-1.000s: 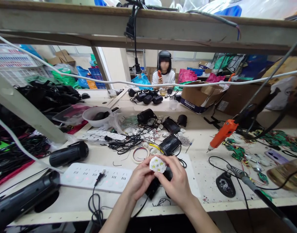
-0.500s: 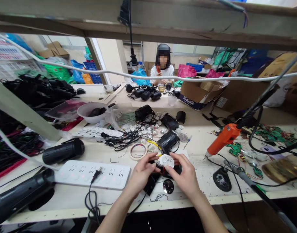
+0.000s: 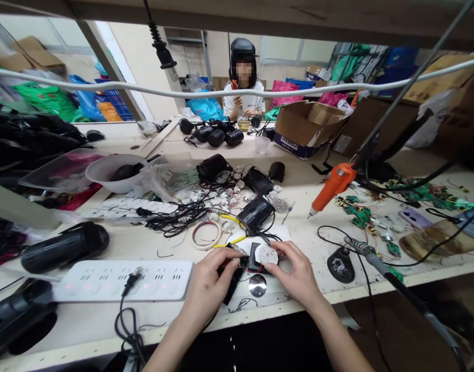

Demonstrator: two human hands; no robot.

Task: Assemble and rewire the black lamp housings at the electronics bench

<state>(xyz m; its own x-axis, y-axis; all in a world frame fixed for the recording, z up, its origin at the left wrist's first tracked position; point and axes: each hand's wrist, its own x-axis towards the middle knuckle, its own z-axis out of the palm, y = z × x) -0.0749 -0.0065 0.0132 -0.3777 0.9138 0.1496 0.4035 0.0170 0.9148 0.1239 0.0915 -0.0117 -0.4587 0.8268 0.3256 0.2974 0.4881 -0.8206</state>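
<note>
My right hand pinches a white disc with holes between thumb and fingertips. Thin red wires run from under the disc. A flat black piece lies just behind and left of it. Closed at the fingertips, my left hand grips a black part that is largely hidden behind the fingers and thumb. Thin wires pass between the two hands. On the bench, below and between them, lies a shiny round metal disc.
A white power strip is at left. A tape roll and black housings lie ahead. An orange electric screwdriver hangs at right near a soldering iron and circuit boards. A person sits opposite.
My hands have moved apart; the left has left the white disc for the black part, while the right keeps the disc. The whole view has shifted slightly.
</note>
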